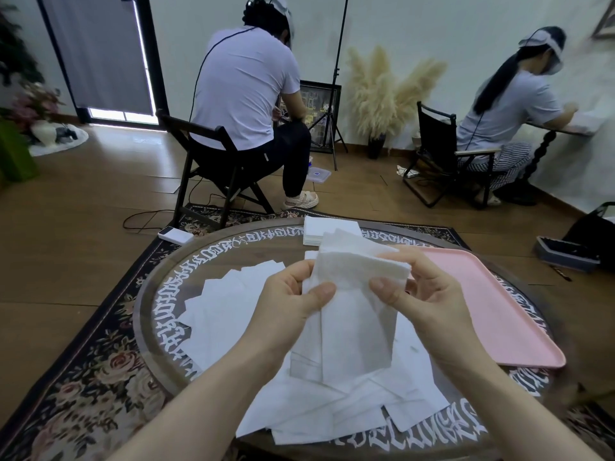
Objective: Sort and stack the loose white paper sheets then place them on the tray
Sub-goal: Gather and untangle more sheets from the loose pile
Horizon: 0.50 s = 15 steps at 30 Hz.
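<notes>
Both hands up: left hand (293,294) and right hand (419,294) pinching a bunch of white sheets (352,294) above the counter (159,294), pink tray (492,294) bare. Uneven edges — they may slip and fan out.

Soft, even daylight; brightest strip came from door (100,54) far up-left of hands. Shadows faint. White sheets (352,294) between hands nr blown out. Wide-angle bend at edges; right edge smeared, corners dark.
</notes>
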Available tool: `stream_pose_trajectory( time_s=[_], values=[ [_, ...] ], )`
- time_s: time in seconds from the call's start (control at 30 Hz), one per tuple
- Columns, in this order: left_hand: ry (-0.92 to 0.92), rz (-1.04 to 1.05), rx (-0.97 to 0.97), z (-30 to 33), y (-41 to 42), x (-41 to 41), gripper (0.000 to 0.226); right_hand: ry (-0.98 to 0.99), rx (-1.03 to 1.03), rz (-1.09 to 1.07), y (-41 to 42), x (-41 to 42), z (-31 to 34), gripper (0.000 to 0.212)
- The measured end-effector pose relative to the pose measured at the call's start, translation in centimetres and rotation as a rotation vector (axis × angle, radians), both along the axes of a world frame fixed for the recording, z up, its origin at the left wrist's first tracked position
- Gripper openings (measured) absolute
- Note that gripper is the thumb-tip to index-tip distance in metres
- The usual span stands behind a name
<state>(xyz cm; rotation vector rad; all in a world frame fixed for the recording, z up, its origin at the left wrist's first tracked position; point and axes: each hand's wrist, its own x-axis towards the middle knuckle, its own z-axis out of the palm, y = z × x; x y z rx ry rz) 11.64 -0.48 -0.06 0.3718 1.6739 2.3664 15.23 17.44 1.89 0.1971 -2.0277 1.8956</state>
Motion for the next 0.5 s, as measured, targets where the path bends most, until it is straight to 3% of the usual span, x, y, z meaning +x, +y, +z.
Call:
stream_pose_trajectory(
  time_s=[0.23,0.5],
  values=[
    [-0.002,0.006,0.032,-0.1,0.0,0.0,0.020,-0.252,-0.082,0.115,0.2,-0.1,-0.7,0.027],
    [-0.031,0.059,0.012,-0.1,0.1,-0.2,0.025,-0.233,-0.214,-0.209,0.5,-0.7,-1.0,0.015]
  ],
)
